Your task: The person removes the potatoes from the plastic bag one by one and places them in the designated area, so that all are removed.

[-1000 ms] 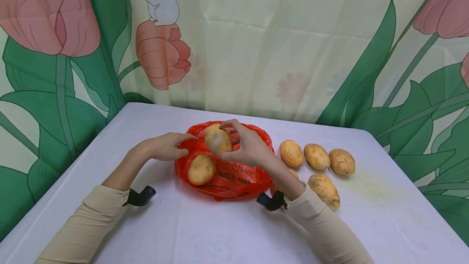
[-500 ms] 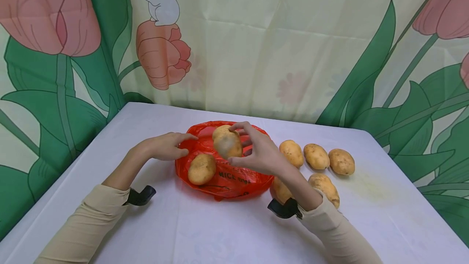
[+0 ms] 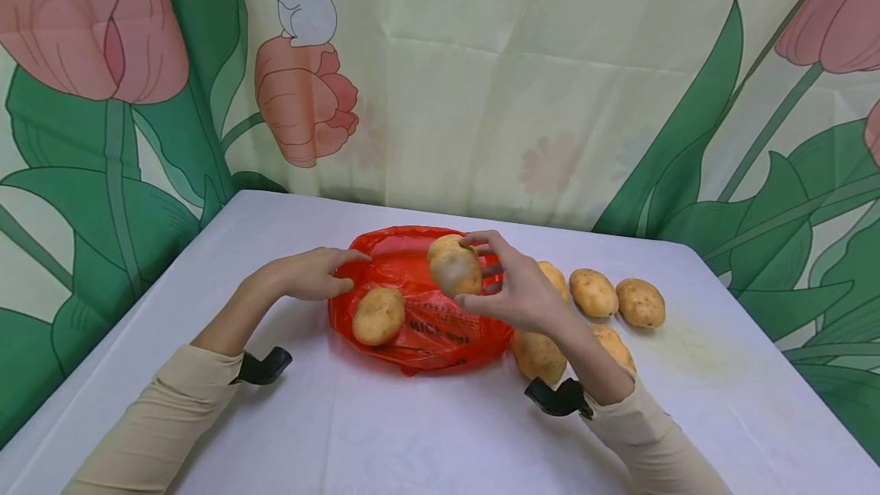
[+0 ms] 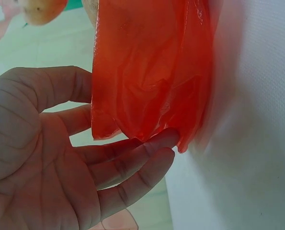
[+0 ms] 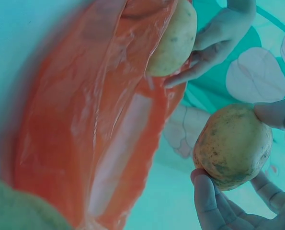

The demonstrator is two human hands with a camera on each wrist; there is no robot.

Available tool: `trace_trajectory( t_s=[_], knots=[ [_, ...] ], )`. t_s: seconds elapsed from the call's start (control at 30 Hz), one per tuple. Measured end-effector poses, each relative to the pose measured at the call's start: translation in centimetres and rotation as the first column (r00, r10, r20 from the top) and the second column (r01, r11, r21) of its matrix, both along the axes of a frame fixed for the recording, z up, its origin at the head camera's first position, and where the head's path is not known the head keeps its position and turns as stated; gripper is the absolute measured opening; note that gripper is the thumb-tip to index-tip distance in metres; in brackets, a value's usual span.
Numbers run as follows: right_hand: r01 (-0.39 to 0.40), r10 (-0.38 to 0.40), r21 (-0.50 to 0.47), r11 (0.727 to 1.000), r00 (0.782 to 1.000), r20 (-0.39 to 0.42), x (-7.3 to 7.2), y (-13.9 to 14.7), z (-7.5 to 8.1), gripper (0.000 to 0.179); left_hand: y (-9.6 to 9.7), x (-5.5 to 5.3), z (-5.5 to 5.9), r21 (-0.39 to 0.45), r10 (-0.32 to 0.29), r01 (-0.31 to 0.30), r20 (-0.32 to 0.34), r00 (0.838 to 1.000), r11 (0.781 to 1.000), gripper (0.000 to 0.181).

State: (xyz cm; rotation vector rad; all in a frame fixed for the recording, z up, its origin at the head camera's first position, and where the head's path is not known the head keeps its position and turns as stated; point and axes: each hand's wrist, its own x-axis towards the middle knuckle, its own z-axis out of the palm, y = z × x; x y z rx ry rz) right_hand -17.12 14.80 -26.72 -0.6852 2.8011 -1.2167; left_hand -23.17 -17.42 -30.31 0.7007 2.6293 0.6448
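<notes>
At centre frame, a half-curled right hand [image 3: 517,287] grips a potato [image 3: 454,266]; the left hand [image 3: 312,273] loosely holds a red bag [image 3: 426,357] lettered “NICE.”

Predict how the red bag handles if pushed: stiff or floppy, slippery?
The red bag is likely floppy: its thin-looking walls crease and wrinkle. It may be slippery, given the shiny surface. The potato lying inside would probably weigh it down somewhat.

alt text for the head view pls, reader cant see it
A person's right hand holds a potato above an open red bag containing another potato. The left hand is at its left rim; five more potatoes lie right of the bag on a white table.
</notes>
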Motion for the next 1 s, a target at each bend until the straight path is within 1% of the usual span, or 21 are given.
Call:
trace_trajectory(
  t_s=[0.33,0.5,0.63,0.77,1.0],
  knots=[
    [0.07,-0.07,0.026,0.997,0.998,-0.003,0.1,1.9,0.1,0.067,-0.1,0.0,0.0,0.0,-0.003,0.003,-0.005,1.0,1.0,0.058],
    [0.094,-0.094,0.021,0.995,0.995,0.011,0.2,2.8,0.1,0.067,-0.1,-0.1,0.0,-0.001,-0.007,0.007,-0.004,1.0,1.0,0.058],
    [0.116,-0.117,0.02,0.993,0.992,0.039,0.3,3.7,0.2,0.067,-0.1,-0.1,-0.1,0.0,-0.007,0.007,-0.003,1.0,1.0,0.058],
    [0.128,-0.129,0.016,0.992,0.99,0.056,0.5,4.6,0.5,0.068,0.0,-0.2,-0.1,0.001,0.001,-0.001,0.005,1.0,1.0,0.058],
    [0.165,-0.167,0.044,0.985,0.985,0.048,1.2,6.1,0.8,0.071,0.0,-0.1,0.0,-0.003,0.005,-0.005,0.007,1.0,1.0,0.058]
  ],
)
